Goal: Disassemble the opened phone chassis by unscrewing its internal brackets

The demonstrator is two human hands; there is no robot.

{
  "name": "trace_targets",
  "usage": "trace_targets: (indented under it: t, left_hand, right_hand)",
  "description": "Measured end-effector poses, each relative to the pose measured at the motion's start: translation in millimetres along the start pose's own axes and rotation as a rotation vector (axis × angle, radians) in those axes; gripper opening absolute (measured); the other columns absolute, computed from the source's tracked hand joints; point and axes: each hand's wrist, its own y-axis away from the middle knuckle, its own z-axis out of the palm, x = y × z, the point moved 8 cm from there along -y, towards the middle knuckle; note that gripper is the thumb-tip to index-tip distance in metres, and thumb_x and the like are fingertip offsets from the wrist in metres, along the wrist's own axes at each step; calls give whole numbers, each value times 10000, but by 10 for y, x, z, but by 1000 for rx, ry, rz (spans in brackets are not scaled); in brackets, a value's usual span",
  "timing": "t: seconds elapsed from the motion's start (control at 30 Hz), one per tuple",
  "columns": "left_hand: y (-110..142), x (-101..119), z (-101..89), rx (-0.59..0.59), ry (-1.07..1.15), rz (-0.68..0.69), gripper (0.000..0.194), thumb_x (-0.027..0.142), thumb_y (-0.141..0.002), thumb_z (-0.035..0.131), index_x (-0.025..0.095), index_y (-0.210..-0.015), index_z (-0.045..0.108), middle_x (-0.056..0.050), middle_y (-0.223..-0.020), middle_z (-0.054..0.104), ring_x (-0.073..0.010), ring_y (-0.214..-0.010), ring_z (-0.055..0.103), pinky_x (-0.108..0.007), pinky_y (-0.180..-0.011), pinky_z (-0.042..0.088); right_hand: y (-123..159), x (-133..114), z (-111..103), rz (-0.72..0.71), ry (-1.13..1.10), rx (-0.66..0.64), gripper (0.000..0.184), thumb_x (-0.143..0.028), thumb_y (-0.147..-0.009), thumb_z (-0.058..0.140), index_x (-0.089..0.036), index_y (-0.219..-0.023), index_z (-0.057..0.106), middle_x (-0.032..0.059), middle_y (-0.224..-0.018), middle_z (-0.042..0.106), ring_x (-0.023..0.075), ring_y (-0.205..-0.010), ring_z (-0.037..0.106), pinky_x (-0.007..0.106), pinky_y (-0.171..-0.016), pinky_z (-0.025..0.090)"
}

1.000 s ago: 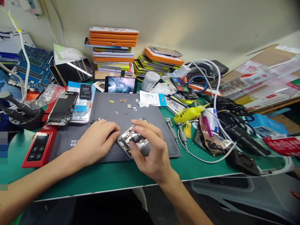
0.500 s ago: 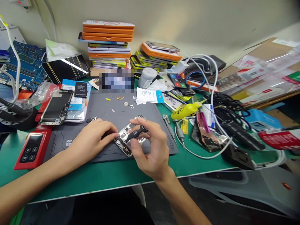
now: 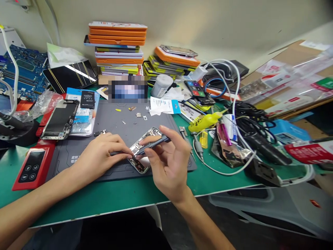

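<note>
An opened phone (image 3: pixel 142 166) with its inner parts bare lies tilted on the dark grey work mat (image 3: pixel 109 118). My right hand (image 3: pixel 169 156) holds a dark, pen-shaped screwdriver (image 3: pixel 152 145), its tip low over the phone's lower left part. My left hand (image 3: pixel 105 152) is closed at the phone's left edge. Between its thumb and fingers is a thin dark tool (image 3: pixel 114 153), whose kind I cannot make out. Beside that hand, a small dark phone part (image 3: pixel 100 132) rests on the mat.
Several small parts, including a card tray (image 3: pixel 145 118), lie on the mat's upper half. A removed phone screen (image 3: pixel 59 118) and a battery (image 3: pixel 87 99) are at the left, near a red device (image 3: pixel 33 168). Rightward are a yellow bottle (image 3: pixel 205 121), cables and a grey-handled tool (image 3: pixel 198 147).
My right hand has shifted slightly right and tilted the screwdriver flatter. A thin dark tool now shows in my left hand. The view has moved a little.
</note>
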Motion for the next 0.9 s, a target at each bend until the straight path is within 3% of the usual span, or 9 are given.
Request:
trace_targets:
  t: [0.17,0.27,0.37,0.47,0.6,0.77,0.9]
  left_hand:
    - [-17,14,31,-43,16,20,226,394,-1078,613,257,-1002,777,-15,-1022,783,-204,-962,698,-362,-902,456]
    - [-13,6,17,-24,19,-8,169,353,-1058,627,247,-995,742,-7,-1019,756,-192,-925,686,-341,-859,463]
    - [4,-30,-45,43,54,-92,198,373,-1083,579,252,-1030,726,-12,-1074,742,-187,-962,689,-319,-858,492]
    - [26,-60,-123,120,55,-177,219,393,-1092,537,255,-1053,703,-11,-1057,764,-200,-976,704,-318,-851,510]
    - [59,-86,-179,166,38,-249,252,422,-1089,508,257,-1032,690,16,-873,775,-196,-809,712,-313,-742,508]
    - [119,-129,-236,228,-15,-304,257,448,-1096,510,267,-1022,678,38,-827,766,-177,-716,683,-299,-660,460]
    - [94,-94,-111,121,-99,-185,179,325,-1081,546,259,-986,682,21,-914,787,-202,-832,704,-314,-741,478]
  right_hand:
    - [-19,43,6,50,-19,11,461,-200,-1102,551,-347,-1506,385,49,-1128,686,156,-816,748,338,-731,721]
    - [-37,30,-119,65,-17,149,400,-207,-1105,516,-334,-1472,422,26,-1023,668,167,-783,739,354,-744,699]
    - [-50,147,-205,229,-117,201,356,-214,-1104,414,-322,-1442,443,-28,-867,560,128,-591,650,288,-573,630]
    - [-7,352,-87,584,-297,7,413,-284,-1058,496,-312,-1467,446,-74,-801,496,69,-414,455,203,-357,428]
    - [224,398,84,964,-318,-359,541,-475,-1015,650,-201,-1478,587,-118,-634,356,49,-417,271,181,-359,238]
    - [385,337,45,1044,-240,-424,663,-557,-995,694,-147,-1512,629,-108,-591,331,68,-496,262,208,-442,245]
    - [404,303,101,1026,-279,-477,664,-505,-1018,672,-116,-1551,591,-112,-542,382,74,-500,294,219,-481,254]
